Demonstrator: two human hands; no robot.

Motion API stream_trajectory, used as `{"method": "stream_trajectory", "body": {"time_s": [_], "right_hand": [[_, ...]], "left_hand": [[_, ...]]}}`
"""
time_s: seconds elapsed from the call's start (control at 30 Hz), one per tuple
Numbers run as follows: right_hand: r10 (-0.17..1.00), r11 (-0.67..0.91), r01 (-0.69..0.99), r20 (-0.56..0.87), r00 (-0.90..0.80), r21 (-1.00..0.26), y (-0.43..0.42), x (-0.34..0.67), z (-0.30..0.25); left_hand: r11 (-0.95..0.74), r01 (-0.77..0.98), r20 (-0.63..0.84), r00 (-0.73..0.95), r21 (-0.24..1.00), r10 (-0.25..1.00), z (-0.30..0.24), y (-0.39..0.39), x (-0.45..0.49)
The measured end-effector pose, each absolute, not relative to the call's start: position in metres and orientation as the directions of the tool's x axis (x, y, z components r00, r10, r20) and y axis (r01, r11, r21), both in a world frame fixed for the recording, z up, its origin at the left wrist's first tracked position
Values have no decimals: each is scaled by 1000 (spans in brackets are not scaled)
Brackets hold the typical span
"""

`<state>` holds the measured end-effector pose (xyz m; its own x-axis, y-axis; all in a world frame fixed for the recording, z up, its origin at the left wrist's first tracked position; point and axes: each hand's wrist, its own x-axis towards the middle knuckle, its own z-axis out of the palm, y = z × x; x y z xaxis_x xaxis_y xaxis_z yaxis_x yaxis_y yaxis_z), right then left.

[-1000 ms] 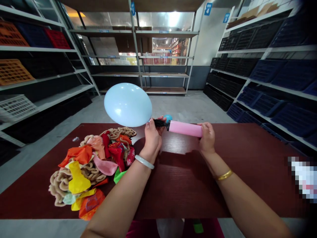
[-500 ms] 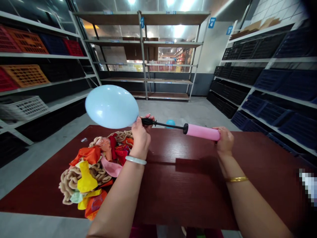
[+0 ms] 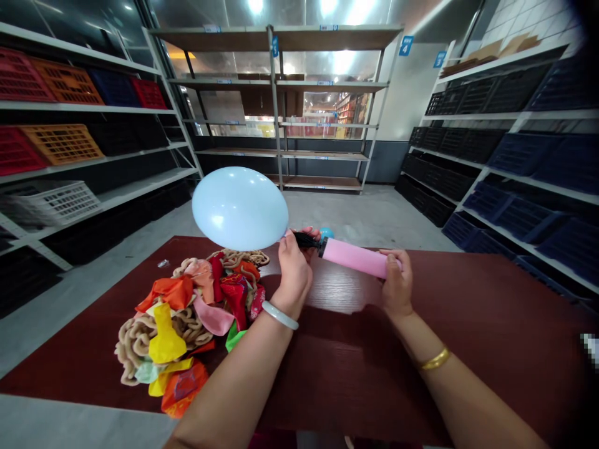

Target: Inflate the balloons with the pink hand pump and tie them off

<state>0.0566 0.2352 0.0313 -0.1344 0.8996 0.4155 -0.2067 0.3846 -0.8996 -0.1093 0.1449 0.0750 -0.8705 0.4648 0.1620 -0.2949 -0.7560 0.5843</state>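
Note:
A pale blue inflated balloon (image 3: 239,208) floats above the dark red table (image 3: 468,324), its neck fitted on the black nozzle of a pink hand pump (image 3: 353,256). My left hand (image 3: 294,269) is closed round the balloon's neck and the nozzle. My right hand (image 3: 397,284) grips the far end of the pink pump barrel, which is pushed in close to the nozzle. Both hands hover just above the table top.
A heap of limp balloons in orange, yellow, red, pink and green (image 3: 187,312) lies on the table's left, mixed with beige cord. A small blue balloon (image 3: 327,232) sits beyond the table on the floor. Metal shelving with crates lines both sides.
Half a second ago the pump was pulled out with its thin rod showing; now my right hand has pushed the barrel back in towards my left. The balloon shifted right.

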Motion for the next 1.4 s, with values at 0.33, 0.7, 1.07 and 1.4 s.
{"method": "stream_trajectory", "body": {"time_s": [0.33,0.7,1.07,1.4], "right_hand": [[904,392,-82,400,-152,-916,272,74,40],[876,482,-72,482,8,-873,290,86,38],[842,523,-71,527,-113,-850,258,66,25],[831,549,-7,547,-104,-836,283,86,44]], "left_hand": [[-759,-273,115,-903,591,414,78,137,-135],[-792,-242,120,-923,560,367,89,128,-160],[-692,-397,95,-826,603,556,67,149,-98],[-749,-291,139,-881,595,452,91,128,-145]]}}
